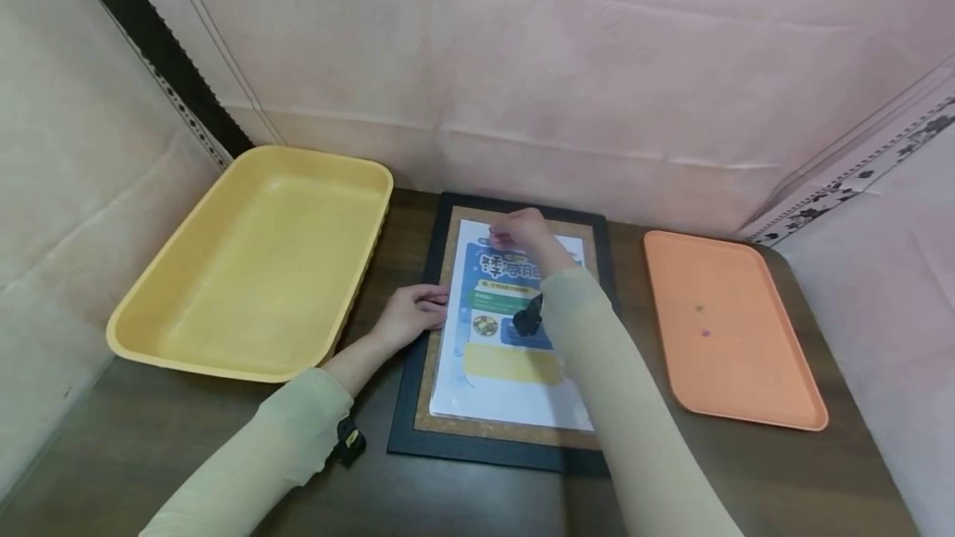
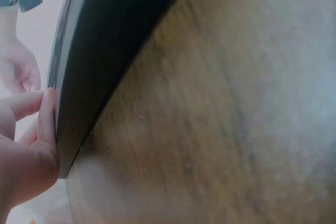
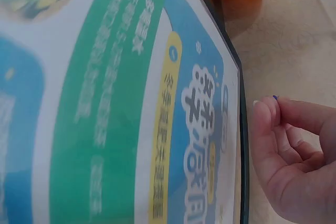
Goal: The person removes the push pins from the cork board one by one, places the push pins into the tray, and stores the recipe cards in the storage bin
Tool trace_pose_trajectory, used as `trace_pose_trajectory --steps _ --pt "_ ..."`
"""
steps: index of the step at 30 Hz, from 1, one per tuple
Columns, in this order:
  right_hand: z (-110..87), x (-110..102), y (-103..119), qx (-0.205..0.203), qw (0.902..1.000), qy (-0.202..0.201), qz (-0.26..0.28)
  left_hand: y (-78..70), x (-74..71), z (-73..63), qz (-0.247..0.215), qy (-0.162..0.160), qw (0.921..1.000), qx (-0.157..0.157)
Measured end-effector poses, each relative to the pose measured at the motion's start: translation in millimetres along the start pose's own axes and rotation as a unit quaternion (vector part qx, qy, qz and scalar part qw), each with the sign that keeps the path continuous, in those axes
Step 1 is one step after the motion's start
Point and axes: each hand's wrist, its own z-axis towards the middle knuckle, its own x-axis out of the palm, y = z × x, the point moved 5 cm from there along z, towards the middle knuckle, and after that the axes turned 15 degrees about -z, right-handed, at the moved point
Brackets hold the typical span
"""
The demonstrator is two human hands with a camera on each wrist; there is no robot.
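So the right hand (image 1: 525,232) is up at the top of the poster (image 1: 515,404), thumb and finger pinched together on a tiny blue thing (image 3: 275,97). It's mostly hidden by the fingertips, and I can't tell if it's touching the paper. Left hand (image 1: 415,312) is over at the poster's left edge, its fingers fairly straight and relaxed, close together, resting by the frame side.

The poster lies flat on a cork board (image 1: 515,435) with a black frame, top end toward the back wall (image 1: 522,65). It's mostly blue and white, with big outlined characters up top, a green band and a yellow block lower down. Board's sitting on a dark wood surface (image 1: 448,495).

To the left there's a big yellow bin (image 1: 239,263), and to the right an orange tray (image 1: 746,379) with two little dots on it, one green (image 1: 700,309), one purple (image 1: 705,333), pretty near each other.
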Motion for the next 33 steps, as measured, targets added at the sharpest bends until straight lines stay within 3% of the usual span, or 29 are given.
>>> trace_pose_trajectory --steps 8,23,33 --pt "-10.1 -18 -10 0.014 0.9999 -0.002 0.0 1.5 -0.9 1.4 0.013 0.002 0.9999 -0.01" --pt "-41.6 -48 -21 -0.025 0.9997 0.002 0.005 2.7 -2.7 1.1 0.009 -0.003 0.9999 -0.007" --pt "-62.2 -69 -43 -0.028 0.999 -0.012 -0.033 2.2 0.0 -1.0 0.015 0.0 0.9999 -0.003"
